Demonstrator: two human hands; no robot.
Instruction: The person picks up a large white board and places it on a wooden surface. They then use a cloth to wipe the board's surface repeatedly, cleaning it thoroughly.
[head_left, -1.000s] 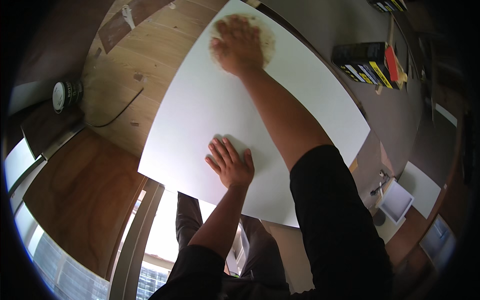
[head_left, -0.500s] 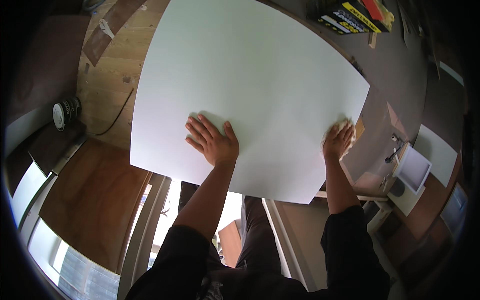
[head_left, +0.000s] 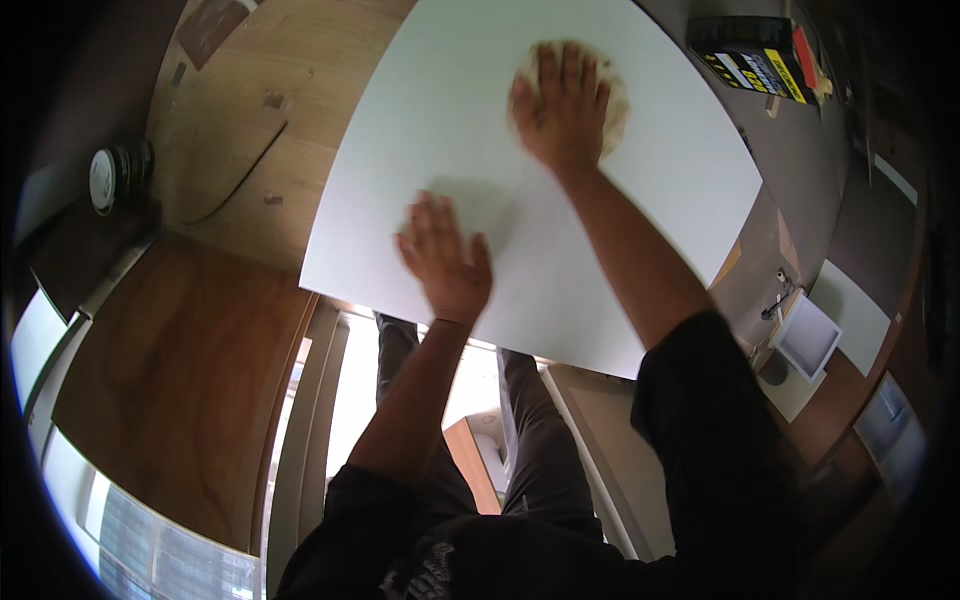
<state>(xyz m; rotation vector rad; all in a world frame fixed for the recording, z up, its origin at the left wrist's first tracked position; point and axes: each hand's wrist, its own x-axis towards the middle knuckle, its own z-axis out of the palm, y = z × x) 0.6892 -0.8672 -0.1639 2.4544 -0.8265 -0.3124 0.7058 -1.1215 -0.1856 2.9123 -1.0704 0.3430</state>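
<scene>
A large white panel [head_left: 560,250] lies in front of me on the work surface. On its far part my right hand [head_left: 563,105] presses down on a crumpled cream cloth [head_left: 615,120], which shows around the fingers. My left hand [head_left: 445,255] is over the panel's nearer left part, holding nothing, its fingers stretched and a little apart. It is slightly blurred, with a shadow beside it, and I cannot tell whether it touches the panel.
A black and yellow tin [head_left: 755,60] stands at the far right, with a red item beside it. Another tin [head_left: 122,178] lies on the left. A brown wooden board [head_left: 185,390] is at the lower left, and a white tray [head_left: 808,335] sits on the right.
My right hand has moved with the cloth from the panel's right edge to its far middle. My left hand has lifted or shifted slightly. My view has turned a little.
</scene>
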